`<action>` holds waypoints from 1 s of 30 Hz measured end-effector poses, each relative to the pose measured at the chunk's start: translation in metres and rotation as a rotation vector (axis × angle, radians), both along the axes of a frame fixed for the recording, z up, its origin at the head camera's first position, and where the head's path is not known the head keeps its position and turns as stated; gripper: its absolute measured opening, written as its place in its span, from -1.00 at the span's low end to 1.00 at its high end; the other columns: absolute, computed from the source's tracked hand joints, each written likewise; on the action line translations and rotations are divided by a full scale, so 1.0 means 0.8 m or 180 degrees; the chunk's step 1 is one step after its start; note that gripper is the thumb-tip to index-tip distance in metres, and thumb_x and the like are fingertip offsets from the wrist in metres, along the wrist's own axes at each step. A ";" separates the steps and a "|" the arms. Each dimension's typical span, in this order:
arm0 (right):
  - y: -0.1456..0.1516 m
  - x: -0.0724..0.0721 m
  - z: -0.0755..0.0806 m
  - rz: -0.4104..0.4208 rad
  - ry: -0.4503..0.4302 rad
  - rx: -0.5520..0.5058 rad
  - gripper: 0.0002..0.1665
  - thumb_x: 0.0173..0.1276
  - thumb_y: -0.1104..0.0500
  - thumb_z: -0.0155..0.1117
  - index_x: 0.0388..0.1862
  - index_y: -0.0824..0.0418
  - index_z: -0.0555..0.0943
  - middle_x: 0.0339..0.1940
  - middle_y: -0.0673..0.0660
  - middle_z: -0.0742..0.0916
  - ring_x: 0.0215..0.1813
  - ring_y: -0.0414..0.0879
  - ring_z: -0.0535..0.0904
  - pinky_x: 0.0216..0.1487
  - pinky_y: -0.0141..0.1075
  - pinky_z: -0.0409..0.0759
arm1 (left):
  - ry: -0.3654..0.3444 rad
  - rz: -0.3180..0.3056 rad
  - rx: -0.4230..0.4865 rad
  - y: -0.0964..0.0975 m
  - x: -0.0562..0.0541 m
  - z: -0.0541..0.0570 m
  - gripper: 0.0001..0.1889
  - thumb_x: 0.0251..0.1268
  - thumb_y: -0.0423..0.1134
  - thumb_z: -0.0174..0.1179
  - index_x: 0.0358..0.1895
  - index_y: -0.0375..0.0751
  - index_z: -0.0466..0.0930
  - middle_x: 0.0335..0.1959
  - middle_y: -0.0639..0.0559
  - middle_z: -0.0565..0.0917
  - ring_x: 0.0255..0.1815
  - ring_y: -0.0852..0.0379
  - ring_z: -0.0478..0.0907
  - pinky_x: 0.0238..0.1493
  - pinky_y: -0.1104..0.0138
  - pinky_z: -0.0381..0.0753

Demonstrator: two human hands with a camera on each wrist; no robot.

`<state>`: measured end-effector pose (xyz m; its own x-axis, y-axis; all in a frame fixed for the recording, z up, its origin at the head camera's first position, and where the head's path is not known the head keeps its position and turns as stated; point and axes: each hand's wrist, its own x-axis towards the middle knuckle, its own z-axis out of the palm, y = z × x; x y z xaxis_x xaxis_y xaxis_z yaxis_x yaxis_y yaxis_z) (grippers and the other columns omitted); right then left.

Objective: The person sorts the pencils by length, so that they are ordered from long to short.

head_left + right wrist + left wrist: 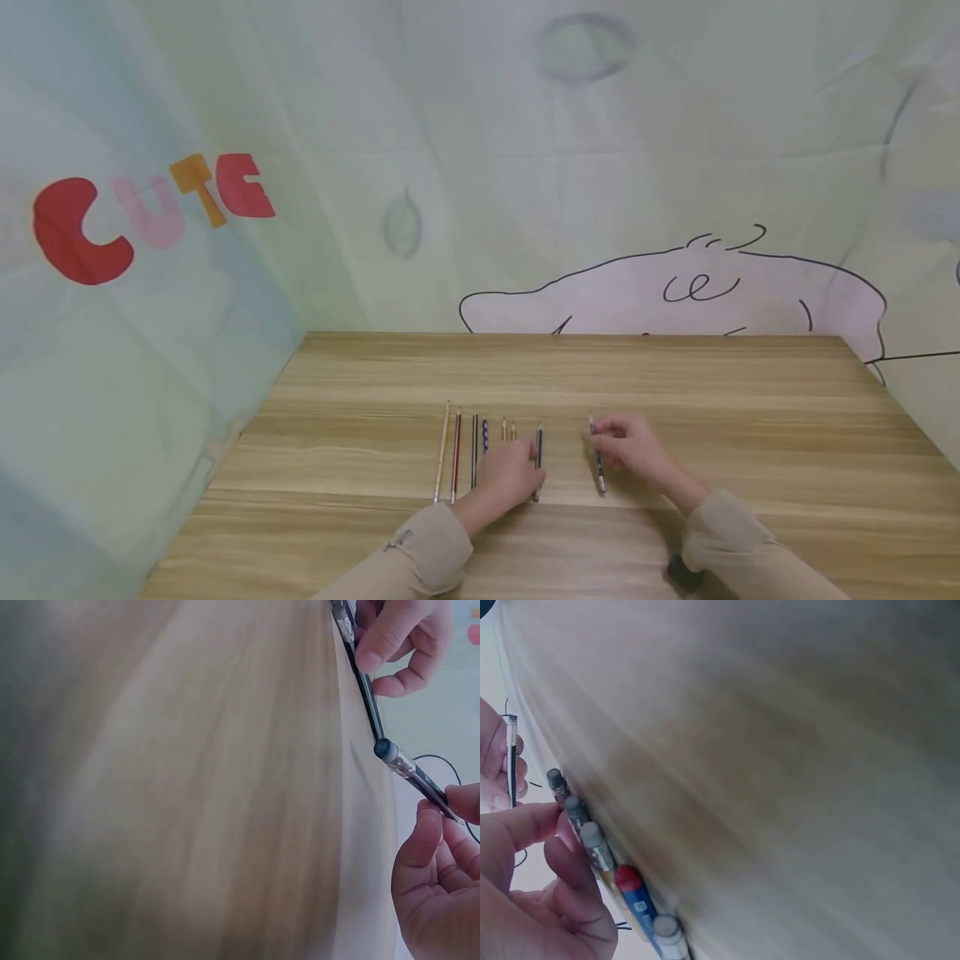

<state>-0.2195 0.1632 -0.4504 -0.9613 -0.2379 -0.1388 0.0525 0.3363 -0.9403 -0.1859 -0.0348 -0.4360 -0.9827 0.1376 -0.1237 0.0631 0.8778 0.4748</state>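
Note:
My right hand (pixel 630 450) pinches a dark pencil (pixel 599 471) between thumb and fingers, slightly tilted, apart from the others. In the right wrist view its rounded eraser end (pixel 385 749) points away from the fingertips. My left hand (pixel 512 473) is at the right end of a row of pencils, with thumb and finger gripping a dark blue pencil (pixel 539 440). Left of it lie two short-looking light pencils (pixel 504 428), partly hidden by the hand, a blue patterned pencil (pixel 485 433), a black pencil (pixel 475 450), a dark red pencil (pixel 456 454) and a yellow pencil (pixel 442 450).
The pencils lie side by side on a wood-grain table (pixel 360 383). Behind it hangs a backdrop (pixel 465 167) with a cartoon drawing and colored letters. A small black object (pixel 684 573) sits at the right sleeve. In the left wrist view a red-tipped blue end (pixel 630 879) stands out among the erasers.

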 end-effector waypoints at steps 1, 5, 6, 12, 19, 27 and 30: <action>-0.002 0.000 0.000 0.0010 -0.0005 0.0014 -0.67 0.15 0.28 0.15 -0.16 0.49 0.46 -0.56 0.04 0.57 -0.55 -0.19 0.43 -0.53 -0.37 0.47 | 0.0005 -0.0003 -0.0019 0.000 0.000 0.000 -0.83 -0.03 -0.22 0.22 -0.33 -0.13 0.51 -0.74 0.15 0.43 -0.78 0.25 0.33 -0.75 0.47 0.28; -0.010 0.001 -0.001 0.0044 -0.0001 0.0093 -0.70 0.14 0.28 0.15 -0.19 0.47 0.47 -0.53 0.07 0.60 -0.55 -0.19 0.45 -0.51 -0.36 0.49 | 0.0014 -0.0009 -0.0072 -0.002 -0.001 -0.001 -0.80 -0.04 -0.21 0.22 -0.29 -0.13 0.52 -0.71 0.15 0.45 -0.77 0.24 0.33 -0.73 0.44 0.29; -0.013 0.002 -0.001 0.0063 0.0014 0.0111 -0.70 0.15 0.27 0.15 -0.18 0.47 0.47 -0.53 0.08 0.60 -0.54 -0.18 0.46 -0.51 -0.35 0.49 | 0.0009 -0.0008 -0.0072 -0.003 -0.001 0.000 -0.79 -0.04 -0.20 0.23 -0.29 -0.13 0.52 -0.70 0.15 0.45 -0.76 0.24 0.33 -0.73 0.44 0.29; -0.029 0.003 -0.004 0.0112 -0.0005 0.0080 -0.69 0.14 0.27 0.16 -0.18 0.46 0.47 -0.52 0.09 0.61 -0.54 -0.18 0.46 -0.51 -0.34 0.50 | 0.0011 -0.0018 -0.0029 -0.006 0.000 0.000 -0.78 -0.06 -0.20 0.24 -0.28 -0.12 0.51 -0.69 0.14 0.46 -0.76 0.23 0.33 -0.73 0.44 0.29; -0.047 0.000 -0.008 0.0047 -0.0094 0.0128 -0.75 0.13 0.28 0.16 -0.21 0.41 0.51 -0.57 0.06 0.59 -0.55 -0.18 0.45 -0.53 -0.36 0.48 | 0.0029 -0.0036 -0.0002 -0.010 0.002 0.001 -0.78 -0.07 -0.21 0.24 -0.30 -0.13 0.49 -0.71 0.13 0.43 -0.74 0.23 0.32 -0.72 0.45 0.29; -0.066 -0.001 -0.008 -0.0107 -0.0162 0.0164 -0.74 0.09 0.32 0.17 -0.22 0.42 0.52 -0.54 0.12 0.62 -0.57 -0.17 0.45 -0.56 -0.36 0.49 | 0.0031 -0.0022 -0.0012 -0.010 0.003 0.001 -0.79 -0.06 -0.20 0.24 -0.31 -0.11 0.49 -0.75 0.14 0.40 -0.76 0.23 0.31 -0.74 0.45 0.28; -0.074 -0.002 -0.009 -0.0200 -0.0204 0.0190 -0.77 0.08 0.34 0.17 -0.25 0.42 0.53 -0.56 0.12 0.61 -0.60 -0.18 0.43 -0.59 -0.38 0.47 | 0.0035 -0.0028 -0.0013 -0.011 0.003 0.001 -0.80 -0.06 -0.21 0.24 -0.32 -0.11 0.48 -0.75 0.14 0.40 -0.78 0.23 0.31 -0.76 0.46 0.27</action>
<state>-0.2210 0.1041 -0.4574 -0.9628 -0.1667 -0.2126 0.1347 0.3857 -0.9127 -0.1834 -0.0433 -0.4348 -0.9828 0.1459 -0.1134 0.0762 0.8791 0.4705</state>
